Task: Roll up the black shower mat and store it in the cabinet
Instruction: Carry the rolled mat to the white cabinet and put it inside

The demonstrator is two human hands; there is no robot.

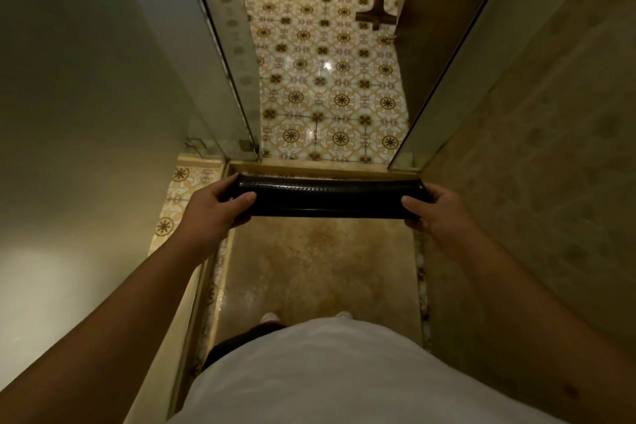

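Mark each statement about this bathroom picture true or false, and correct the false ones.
1. The black mat is already rolled up. True.
2. Only one hand holds the mat. False: the left hand grips one end and the right hand grips the other.
3. The mat is held level, crosswise in front of the person. True.
4. The floor beyond the glass door is plain white. False: it has patterned tiles in gold and brown.
5. The mat lies inside a cabinet. False: it is in the hands above the shower floor; no cabinet can be made out.
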